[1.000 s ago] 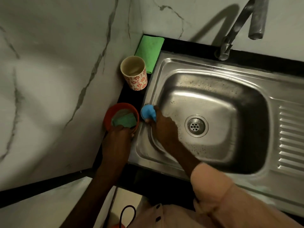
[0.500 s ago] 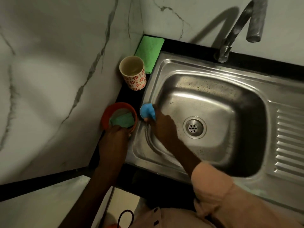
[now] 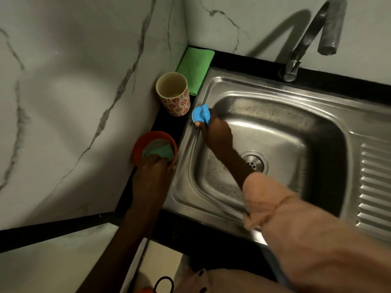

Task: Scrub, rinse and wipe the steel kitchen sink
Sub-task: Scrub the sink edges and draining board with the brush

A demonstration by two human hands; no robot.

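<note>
**Blue scrubber at the sink's left rim, other hand on the red bowl**

A small red bowl (image 3: 154,148) sits on the black counter (image 3: 167,123) left of the sink; inside it lies a green sponge (image 3: 160,151) over a pale interior. Behind it stands a cream cup (image 3: 173,94) with a red flower pattern, upright, with what looks like a little liquid at the bottom. A folded green cloth (image 3: 194,68) lies flat in the corner behind the cup.

The left hand (image 3: 151,178) grips the near edge of the red bowl, fingers curled over the rim. The right hand (image 3: 215,134) reaches across the basin and holds a blue scrubber (image 3: 201,115), fingers wrapped round its lower part, pressing it on the upper left rim of the steel sink (image 3: 275,132). The scrubber sits just beside the cup, apart from it.

The basin is speckled with droplets or suds, with a round drain (image 3: 256,162) in the middle and a ribbed drainboard (image 3: 374,187) on the right. A steel tap (image 3: 306,39) curves over the back edge. Grey-veined marble walls (image 3: 84,102) meet in the corner.
</note>
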